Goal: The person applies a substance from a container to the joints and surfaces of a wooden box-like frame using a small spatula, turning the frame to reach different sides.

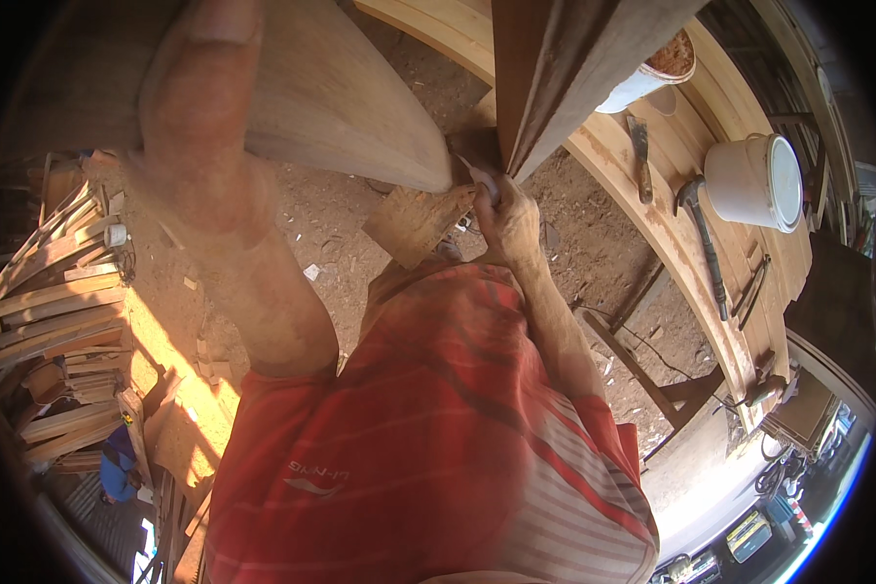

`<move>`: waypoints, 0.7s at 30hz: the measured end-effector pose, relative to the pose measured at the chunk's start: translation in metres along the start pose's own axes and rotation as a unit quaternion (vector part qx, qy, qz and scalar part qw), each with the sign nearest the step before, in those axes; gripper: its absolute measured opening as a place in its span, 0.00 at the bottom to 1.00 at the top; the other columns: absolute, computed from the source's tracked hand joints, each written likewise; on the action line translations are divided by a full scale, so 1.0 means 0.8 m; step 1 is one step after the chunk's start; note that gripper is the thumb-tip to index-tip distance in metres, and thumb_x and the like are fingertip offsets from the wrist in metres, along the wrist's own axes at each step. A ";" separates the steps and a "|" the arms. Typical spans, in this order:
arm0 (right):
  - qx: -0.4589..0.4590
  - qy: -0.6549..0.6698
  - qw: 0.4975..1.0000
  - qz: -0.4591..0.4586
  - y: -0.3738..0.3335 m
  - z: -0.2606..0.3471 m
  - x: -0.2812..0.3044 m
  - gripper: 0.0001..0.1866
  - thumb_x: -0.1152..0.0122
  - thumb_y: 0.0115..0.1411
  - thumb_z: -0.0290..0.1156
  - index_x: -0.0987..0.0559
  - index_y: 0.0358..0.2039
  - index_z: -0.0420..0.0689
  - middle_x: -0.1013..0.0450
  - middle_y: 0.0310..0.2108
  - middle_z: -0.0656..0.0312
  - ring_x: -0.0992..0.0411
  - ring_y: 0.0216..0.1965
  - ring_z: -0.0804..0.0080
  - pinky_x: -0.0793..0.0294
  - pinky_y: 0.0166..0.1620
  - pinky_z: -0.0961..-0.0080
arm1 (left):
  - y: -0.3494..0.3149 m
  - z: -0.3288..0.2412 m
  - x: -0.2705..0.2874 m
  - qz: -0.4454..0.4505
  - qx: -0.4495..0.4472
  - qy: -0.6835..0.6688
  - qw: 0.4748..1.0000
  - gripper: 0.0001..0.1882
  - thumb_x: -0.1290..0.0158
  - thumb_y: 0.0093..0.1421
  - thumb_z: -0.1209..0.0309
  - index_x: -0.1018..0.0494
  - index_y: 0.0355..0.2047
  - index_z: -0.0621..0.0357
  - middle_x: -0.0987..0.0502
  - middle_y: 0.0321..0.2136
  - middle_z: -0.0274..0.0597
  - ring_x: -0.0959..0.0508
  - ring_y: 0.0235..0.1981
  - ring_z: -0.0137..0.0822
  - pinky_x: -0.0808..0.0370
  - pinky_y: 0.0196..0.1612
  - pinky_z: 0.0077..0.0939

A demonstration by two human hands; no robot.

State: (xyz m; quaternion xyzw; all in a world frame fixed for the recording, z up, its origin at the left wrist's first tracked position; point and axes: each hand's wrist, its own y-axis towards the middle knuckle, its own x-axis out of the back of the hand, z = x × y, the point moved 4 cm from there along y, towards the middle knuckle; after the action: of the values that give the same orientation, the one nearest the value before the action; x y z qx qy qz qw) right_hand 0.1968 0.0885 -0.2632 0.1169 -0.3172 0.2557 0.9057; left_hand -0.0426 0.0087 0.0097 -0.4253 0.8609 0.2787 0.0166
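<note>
A large pale wooden piece (350, 107) with a curved lower edge spans the upper left, close in front of me. My left hand (209, 146) grips it, the thumb lying along its face and the other fingers hidden. Beside it rises a second wooden piece (594, 58) with a dark grooved edge. Where the two come together at their lower ends, my right hand (514, 219) is closed, thumb pointing up. What its fingers hold is too small and shadowed to make out. A rough square of board (414, 224) is just left of that hand.
On the curved wooden structure (696, 209) at right lie a hammer (712, 253), a scraper-like tool (640, 156) and a white bucket (749, 185); another bucket (642, 88) holds brown material. Stacked timber (58, 321) fills the left. A person in blue (117, 462) is lower left.
</note>
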 end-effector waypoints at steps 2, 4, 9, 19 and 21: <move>-0.013 0.020 1.000 0.003 -0.002 -0.001 0.002 0.11 0.41 0.63 0.36 0.21 0.40 0.42 0.22 0.29 0.44 0.22 0.33 0.41 0.23 0.37 0.48 | -0.002 -0.002 -0.001 0.001 -0.030 0.034 0.999 0.23 0.52 0.62 0.67 0.26 0.51 0.74 0.22 0.50 0.52 0.21 0.51 0.39 0.25 0.55 0.33; -0.028 0.016 0.999 0.003 -0.004 -0.005 0.001 0.11 0.40 0.62 0.35 0.21 0.40 0.42 0.22 0.28 0.43 0.22 0.33 0.41 0.23 0.36 0.48 | 0.001 0.006 0.020 0.015 -0.059 0.065 0.996 0.22 0.52 0.62 0.67 0.26 0.51 0.74 0.22 0.50 0.52 0.21 0.51 0.39 0.25 0.55 0.33; -0.028 -0.001 1.000 -0.001 -0.005 -0.013 -0.003 0.11 0.39 0.62 0.35 0.20 0.41 0.43 0.22 0.27 0.43 0.21 0.32 0.42 0.23 0.36 0.50 | -0.004 -0.001 0.008 -0.031 -0.044 0.071 0.996 0.22 0.51 0.63 0.67 0.26 0.51 0.74 0.22 0.50 0.52 0.21 0.51 0.39 0.25 0.55 0.34; -0.023 0.003 1.000 0.014 -0.004 0.002 0.004 0.11 0.40 0.62 0.35 0.18 0.42 0.46 0.22 0.27 0.48 0.21 0.32 0.44 0.23 0.37 0.51 | -0.006 0.000 0.008 -0.035 -0.071 0.072 0.994 0.22 0.47 0.61 0.66 0.23 0.48 0.72 0.21 0.49 0.51 0.22 0.50 0.39 0.26 0.56 0.31; -0.017 0.007 1.000 0.015 -0.004 0.005 0.005 0.11 0.40 0.63 0.35 0.18 0.43 0.47 0.22 0.27 0.49 0.21 0.32 0.45 0.23 0.37 0.52 | -0.007 -0.001 0.013 -0.048 -0.077 0.074 0.993 0.22 0.47 0.60 0.65 0.23 0.48 0.72 0.21 0.48 0.51 0.22 0.50 0.39 0.26 0.55 0.31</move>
State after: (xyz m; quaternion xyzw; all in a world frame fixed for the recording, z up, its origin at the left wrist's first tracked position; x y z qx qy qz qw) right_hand 0.1994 0.0860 -0.2579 0.0947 -0.3167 0.2642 0.9061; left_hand -0.0449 -0.0015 0.0053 -0.4856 0.8143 0.3109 -0.0668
